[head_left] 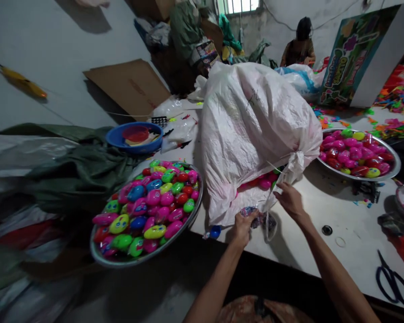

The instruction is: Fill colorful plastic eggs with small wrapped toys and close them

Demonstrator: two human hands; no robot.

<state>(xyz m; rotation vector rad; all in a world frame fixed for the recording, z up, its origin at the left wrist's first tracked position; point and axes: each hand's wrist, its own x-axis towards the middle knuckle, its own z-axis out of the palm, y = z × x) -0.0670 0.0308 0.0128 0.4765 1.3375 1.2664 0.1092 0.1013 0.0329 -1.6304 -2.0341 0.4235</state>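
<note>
A big white woven sack lies on the table, its mouth towards me, with pink and green plastic eggs showing inside. My left hand is closed on a small printed plastic bag at the sack's lower lip. To its right, my right hand has its fingers closed at the sack's edge, just below a gathered, knotted corner. A clear strip of plastic hangs between the hands. Beside my left hand lies a small blue piece.
Left of the sack, a metal basin heaped with coloured eggs overhangs the table edge; another basin stands right. Dark-handled scissors lie front right. Behind are a blue tub, a printed box and a seated person.
</note>
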